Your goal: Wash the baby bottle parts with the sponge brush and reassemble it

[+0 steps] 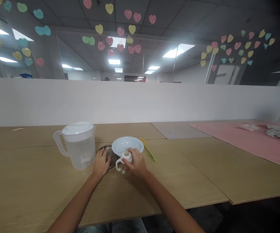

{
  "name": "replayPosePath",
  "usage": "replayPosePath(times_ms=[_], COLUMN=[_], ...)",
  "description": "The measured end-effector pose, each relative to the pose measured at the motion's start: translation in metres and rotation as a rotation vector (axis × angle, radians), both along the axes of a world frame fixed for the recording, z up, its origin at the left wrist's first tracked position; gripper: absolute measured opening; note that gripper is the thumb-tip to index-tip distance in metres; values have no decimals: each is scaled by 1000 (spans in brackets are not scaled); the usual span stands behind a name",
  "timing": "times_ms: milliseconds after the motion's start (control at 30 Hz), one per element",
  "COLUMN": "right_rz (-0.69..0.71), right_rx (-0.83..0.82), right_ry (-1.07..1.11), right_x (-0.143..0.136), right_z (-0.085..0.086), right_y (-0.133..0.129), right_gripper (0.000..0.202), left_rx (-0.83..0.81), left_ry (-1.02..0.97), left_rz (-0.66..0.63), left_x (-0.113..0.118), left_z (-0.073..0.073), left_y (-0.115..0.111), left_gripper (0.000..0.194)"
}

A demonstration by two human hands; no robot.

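Note:
A baby bottle with a white collar, a clear teat and a white side handle is upright in my right hand, whose fingers and thumb close round its collar. My left hand rests with spread fingers on the left edge of a round metal dish. Part of that dish is hidden under the hand. Just behind the bottle, a wide white bowl overlaps the dish's right side. The bottle's lower body is partly covered by my right hand.
Left of my hands stands a lidded translucent pitcher with its handle to the left. A green and yellow brush-like tool lies right of the bowl. Farther right, a pink mat carries plastic-wrapped items. A white wall borders the wooden table.

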State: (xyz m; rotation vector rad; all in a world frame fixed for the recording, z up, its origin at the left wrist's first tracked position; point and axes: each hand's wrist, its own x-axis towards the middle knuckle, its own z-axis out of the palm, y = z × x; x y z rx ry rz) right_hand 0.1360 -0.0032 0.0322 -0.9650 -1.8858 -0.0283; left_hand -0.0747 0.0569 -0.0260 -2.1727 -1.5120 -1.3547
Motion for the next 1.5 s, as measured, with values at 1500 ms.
replayPosePath(times_ms=[1500], right_rz=[-91], right_rx=[129], right_ry=[100], right_x=[-3], right_z=[-7], right_y=[1], right_gripper=[49], left_rx=[-14], left_ry=[-80], left_rz=[-480], left_x=[47], left_z=[17], left_y=[-53], left_gripper=[71])
